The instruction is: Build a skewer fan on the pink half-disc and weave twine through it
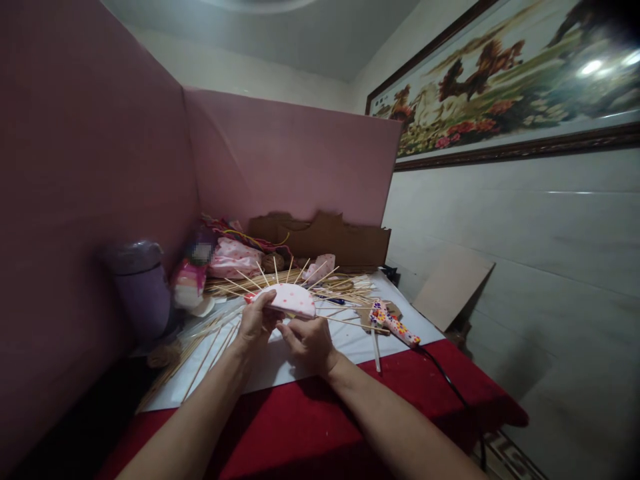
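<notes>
Between my hands is a half-round piece (289,297) covered in pale pink cloth with red dots, its curved side facing away. Several thin wooden sticks (276,269) fan outward from its curved edge. My left hand (256,320) grips its left end, thumb on top, close to a small red bit (249,297). At the lower right edge, my right hand (311,341) is closed with its fingers curled against the piece. Whether those fingers also pinch something small underneath is hidden.
A flower-patterned glue gun (395,323) with a black cord (453,387) lies at the right on cardboard. Loose sticks (213,350) lie left and behind. A purple container (143,290) stands at the left; spotted cloth (235,259) and torn cardboard (325,240) are at the back.
</notes>
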`<state>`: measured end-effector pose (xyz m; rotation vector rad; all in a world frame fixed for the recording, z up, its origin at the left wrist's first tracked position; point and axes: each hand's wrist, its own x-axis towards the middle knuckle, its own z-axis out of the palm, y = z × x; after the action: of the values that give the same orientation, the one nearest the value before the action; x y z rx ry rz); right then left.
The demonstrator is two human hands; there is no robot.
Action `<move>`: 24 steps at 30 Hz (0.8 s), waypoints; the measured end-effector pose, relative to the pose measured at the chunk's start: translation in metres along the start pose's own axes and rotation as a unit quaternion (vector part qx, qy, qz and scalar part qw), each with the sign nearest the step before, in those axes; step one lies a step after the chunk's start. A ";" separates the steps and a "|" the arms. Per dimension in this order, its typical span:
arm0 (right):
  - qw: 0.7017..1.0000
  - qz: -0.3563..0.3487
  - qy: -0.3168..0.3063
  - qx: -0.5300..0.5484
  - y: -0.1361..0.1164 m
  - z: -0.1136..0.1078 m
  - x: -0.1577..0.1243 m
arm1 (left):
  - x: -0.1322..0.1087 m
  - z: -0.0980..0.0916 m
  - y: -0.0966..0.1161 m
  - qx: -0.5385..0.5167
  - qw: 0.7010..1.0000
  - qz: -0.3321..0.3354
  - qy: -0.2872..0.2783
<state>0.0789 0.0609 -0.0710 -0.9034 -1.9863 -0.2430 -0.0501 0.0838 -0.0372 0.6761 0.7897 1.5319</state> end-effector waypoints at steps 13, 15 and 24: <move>0.973 0.151 -0.026 0.172 0.000 0.006 0.004 | -0.007 0.003 0.004 -0.033 0.998 0.030 -0.032; 0.926 0.225 0.005 0.302 0.000 0.009 0.007 | -0.009 0.004 0.005 -0.035 0.998 0.038 -0.047; 0.662 0.417 0.116 0.612 0.000 0.002 0.016 | -0.022 0.012 0.002 -0.013 0.996 0.043 -0.075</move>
<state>0.0729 0.0696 -0.0592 -0.6526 -0.8767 1.3006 -0.0394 0.0632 -0.0274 0.8049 0.6333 1.5465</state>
